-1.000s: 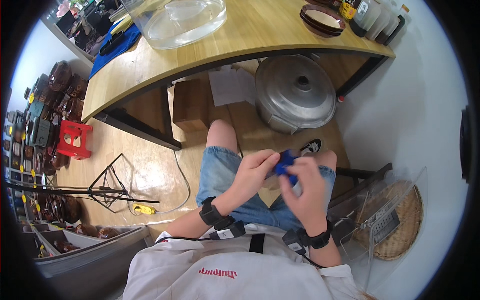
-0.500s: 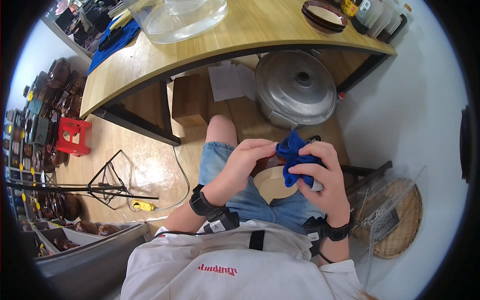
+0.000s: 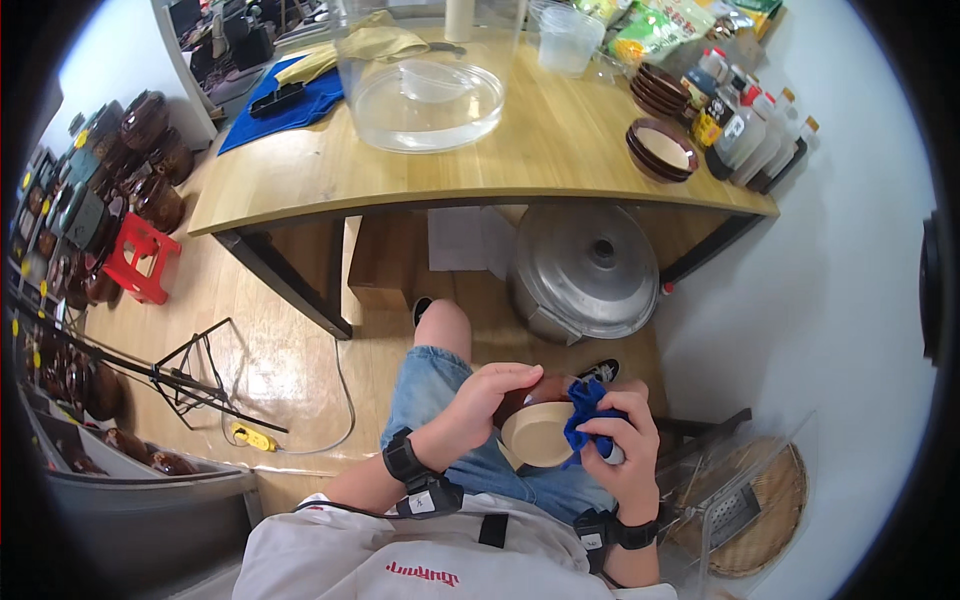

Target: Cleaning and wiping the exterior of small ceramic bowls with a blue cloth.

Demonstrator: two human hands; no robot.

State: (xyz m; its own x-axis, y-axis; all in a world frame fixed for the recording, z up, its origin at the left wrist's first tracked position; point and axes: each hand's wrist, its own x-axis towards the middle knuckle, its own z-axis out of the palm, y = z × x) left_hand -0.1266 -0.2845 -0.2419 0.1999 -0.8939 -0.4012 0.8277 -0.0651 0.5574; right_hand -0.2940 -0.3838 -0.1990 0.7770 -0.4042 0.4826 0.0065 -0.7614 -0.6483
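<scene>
A small brown bowl with a cream-coloured face (image 3: 540,437) is held tilted above my lap. My left hand (image 3: 478,405) grips it by its left side, thumb along the upper edge and the other fingers mostly hidden behind it. Bunched in my right hand (image 3: 632,435) is a blue cloth (image 3: 586,408), pressed against the bowl's right edge. A small whitish bit shows below the right fingers; I cannot make out what it is.
Ahead stands a wooden table (image 3: 560,165) with a clear water container (image 3: 430,125), stacked brown bowls (image 3: 662,150) and several bottles (image 3: 745,140). Beneath it sits a large lidded metal pot (image 3: 585,275). On the left are a black stand (image 3: 190,370) and a red stool (image 3: 140,258).
The view has tilted up, showing more of the tabletop. Against the bowl, the left fingertips have drawn away from the cloth, and the cloth is bunched closer under the right hand.
</scene>
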